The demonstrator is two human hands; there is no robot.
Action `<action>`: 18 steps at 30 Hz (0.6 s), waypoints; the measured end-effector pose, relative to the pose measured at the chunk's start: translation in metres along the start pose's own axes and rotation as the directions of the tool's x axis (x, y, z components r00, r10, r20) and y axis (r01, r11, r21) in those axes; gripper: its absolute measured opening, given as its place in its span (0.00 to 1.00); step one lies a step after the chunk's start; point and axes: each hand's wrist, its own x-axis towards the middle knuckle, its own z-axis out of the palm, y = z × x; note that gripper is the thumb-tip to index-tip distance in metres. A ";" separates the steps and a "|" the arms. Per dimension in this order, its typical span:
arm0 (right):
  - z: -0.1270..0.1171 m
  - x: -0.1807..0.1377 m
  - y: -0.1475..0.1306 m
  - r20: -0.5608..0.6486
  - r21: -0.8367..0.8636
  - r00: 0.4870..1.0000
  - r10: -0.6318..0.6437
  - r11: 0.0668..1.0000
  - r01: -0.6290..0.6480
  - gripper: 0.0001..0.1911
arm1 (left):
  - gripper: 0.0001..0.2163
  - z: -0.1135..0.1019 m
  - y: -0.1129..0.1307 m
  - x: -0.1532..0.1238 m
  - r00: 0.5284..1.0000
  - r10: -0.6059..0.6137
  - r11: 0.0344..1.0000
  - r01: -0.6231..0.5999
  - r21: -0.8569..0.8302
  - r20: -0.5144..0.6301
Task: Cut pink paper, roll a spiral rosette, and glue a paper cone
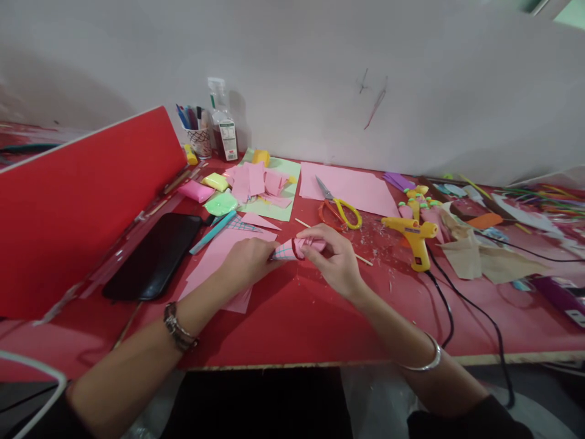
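Between my two hands is a small pink paper cone [286,250] with blue grid lines and a dark red band round its wide end. My left hand [249,261] pinches the narrow end. At the wide end, the fingers of my right hand [335,259] close on a folded pink paper piece [314,246] that sits in or against the cone's mouth; how deep it goes is hidden. A thin wooden stick [364,260] lies on the table, partly behind my right hand. Pink paper sheets [205,268] lie under and beside my left hand.
Scissors [340,204] and a yellow glue gun [414,238] with its cord lie to the right. A black phone [155,256], blue craft knife [212,233] and clay packets [196,191] are at left. Behind stand a bottle [226,134] and a pen cup [200,142].
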 end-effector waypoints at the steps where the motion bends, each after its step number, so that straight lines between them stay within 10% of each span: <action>1: 0.000 0.000 0.000 -0.001 0.005 1.000 -0.013 1.000 0.013 0.03 | 0.10 -0.001 0.000 -0.001 1.000 0.007 1.000 -0.007 -0.013 0.002; 18: -0.010 -0.001 0.002 0.084 -0.163 0.986 -0.144 0.974 0.156 0.08 | 0.08 0.001 -0.003 -0.001 0.996 0.069 0.997 -0.067 0.026 -0.060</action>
